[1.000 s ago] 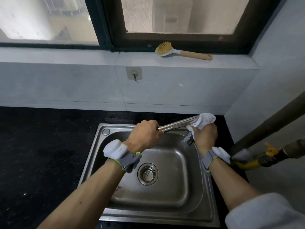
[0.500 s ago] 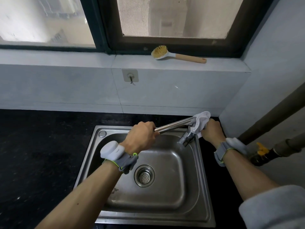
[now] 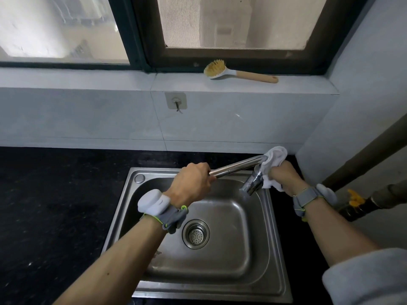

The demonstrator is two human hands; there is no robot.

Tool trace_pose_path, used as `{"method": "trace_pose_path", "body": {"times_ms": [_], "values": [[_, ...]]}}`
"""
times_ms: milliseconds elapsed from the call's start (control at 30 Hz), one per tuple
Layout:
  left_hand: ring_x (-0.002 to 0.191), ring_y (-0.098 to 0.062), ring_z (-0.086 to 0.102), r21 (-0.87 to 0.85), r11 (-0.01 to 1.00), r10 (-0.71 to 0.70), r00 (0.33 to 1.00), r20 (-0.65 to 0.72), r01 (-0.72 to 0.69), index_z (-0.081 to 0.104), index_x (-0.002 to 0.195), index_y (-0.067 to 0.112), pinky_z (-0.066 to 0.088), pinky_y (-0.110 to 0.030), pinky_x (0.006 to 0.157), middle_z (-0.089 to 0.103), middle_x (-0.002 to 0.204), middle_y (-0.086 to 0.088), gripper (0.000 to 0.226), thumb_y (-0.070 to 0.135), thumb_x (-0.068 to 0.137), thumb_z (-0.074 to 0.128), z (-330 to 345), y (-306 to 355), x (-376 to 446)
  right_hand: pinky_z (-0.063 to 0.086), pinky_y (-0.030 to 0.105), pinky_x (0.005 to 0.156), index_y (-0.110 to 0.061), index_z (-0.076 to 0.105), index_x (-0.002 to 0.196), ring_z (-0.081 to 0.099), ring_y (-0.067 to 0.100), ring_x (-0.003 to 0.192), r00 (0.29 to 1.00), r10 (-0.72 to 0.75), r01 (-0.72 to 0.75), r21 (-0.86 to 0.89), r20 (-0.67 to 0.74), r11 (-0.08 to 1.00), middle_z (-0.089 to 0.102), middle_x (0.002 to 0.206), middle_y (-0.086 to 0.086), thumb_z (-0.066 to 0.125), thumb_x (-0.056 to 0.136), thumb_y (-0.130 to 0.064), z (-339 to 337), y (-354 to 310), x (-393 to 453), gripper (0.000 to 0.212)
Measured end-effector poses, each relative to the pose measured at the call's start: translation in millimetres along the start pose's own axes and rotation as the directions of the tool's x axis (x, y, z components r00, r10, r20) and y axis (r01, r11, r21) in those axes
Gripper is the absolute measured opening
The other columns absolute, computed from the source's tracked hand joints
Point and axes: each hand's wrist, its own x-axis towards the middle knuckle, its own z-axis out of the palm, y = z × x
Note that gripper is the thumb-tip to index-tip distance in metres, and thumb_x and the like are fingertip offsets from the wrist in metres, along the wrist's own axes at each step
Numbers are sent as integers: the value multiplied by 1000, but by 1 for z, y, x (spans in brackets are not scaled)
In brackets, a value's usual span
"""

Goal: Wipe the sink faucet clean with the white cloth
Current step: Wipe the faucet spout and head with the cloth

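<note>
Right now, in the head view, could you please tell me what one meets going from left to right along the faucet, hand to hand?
left hand → bare faucet spout → white cloth → right hand

Home kitchen, by the look of it. Steel sink (image 3: 267, 249) with a strainer drain (image 3: 195, 234), set into a dark speckled counter (image 3: 55, 205). Chrome faucet (image 3: 236, 166) reaches over the basin. Pale grey tiled wall behind, carrying a stick-on hook (image 3: 176, 101). Tiled sill above holds a dish brush (image 3: 239, 72) (wooden handle, yellow bristles). Dark-framed window (image 3: 141, 31) over the sill. Pipes (image 3: 374, 198) run along the right-hand wall, one with a yellow valve handle (image 3: 354, 197).
</note>
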Motion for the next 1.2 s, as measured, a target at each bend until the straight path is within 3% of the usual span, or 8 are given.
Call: {"method": "trace_pose_path", "body": {"times_ms": [100, 300, 433, 700, 833, 933, 1067, 1200], "values": [[87, -31, 67, -3, 1000, 5, 1000, 2, -5, 62, 111, 14, 56, -45, 81, 75, 95, -8, 32, 40, 94, 53, 0, 0, 1, 39, 35, 66, 7, 65, 83, 58, 26, 76, 999, -19, 19, 4, 49, 1000, 59, 80, 16, 60, 63, 7, 4, 4, -4, 21], [92, -31, 67, 29, 999, 19, 1000, 0, -19, 63, 110, 13, 55, -44, 84, 76, 95, -8, 33, 40, 93, 55, -2, 2, 3, 47, 34, 77, 1, 64, 108, 64, 38, 100, 992, 3, -22, -146, -127, 989, 67, 108, 21, 58, 85, -18, 25, 20, -10, 31], [91, -31, 67, 38, 999, 18, 1000, -2, -18, 64, 109, 13, 55, -45, 83, 76, 94, -8, 32, 40, 94, 54, -2, 1, 2, 50, 41, 95, -5, 64, 115, 60, 37, 114, 989, -8, -4, -76, -145, 997, 65, 123, 18, 58, 90, -18, 38, 23, -17, 29], [90, -31, 68, 9, 1000, 28, 1000, -6, -28, 63, 108, 14, 55, -45, 83, 76, 92, -8, 31, 40, 94, 54, -1, 0, 2, 50, 34, 67, -7, 61, 112, 62, 25, 77, 976, 190, -115, 488, -107, 865, 63, 95, 11, 54, 85, 4, 40, 29, -18, 29], [86, -31, 68, -30, 999, 32, 999, -4, -32, 61, 112, 15, 56, -45, 80, 75, 94, -9, 30, 39, 95, 53, -1, -1, -2, 45, 19, 43, -6, 59, 80, 61, 15, 44, 969, 241, -162, 613, -49, 773, 56, 77, 10, 54, 78, -3, 32, 23, -16, 6], [85, -33, 68, -78, 997, 22, 1000, 5, -21, 59, 111, 15, 56, -46, 79, 75, 95, -10, 29, 39, 95, 52, -1, -2, -3, 45, 22, 53, -13, 58, 84, 60, 19, 61, 970, 238, -142, 695, -44, 705, 60, 80, 6, 50, 84, -5, 24, 12, -7, 11], [85, -33, 67, -121, 992, 25, 999, 25, -22, 59, 111, 17, 56, -46, 80, 75, 96, -10, 29, 40, 94, 52, -2, -5, -2, 40, 10, 41, -16, 57, 57, 56, 10, 38, 981, 191, -142, 831, 44, 537, 58, 53, -1, 36, 98, -13, 23, -7, 1, 45], [81, -29, 67, -123, 992, 40, 999, 35, -36, 58, 114, 18, 56, -44, 78, 75, 95, -8, 30, 40, 95, 53, -4, -5, -2, 38, 21, 56, -18, 57, 74, 49, 13, 57, 984, 169, -117, 894, 47, 433, 52, 66, -2, 41, 93, -18, 33, -15, 10, 25]]}}
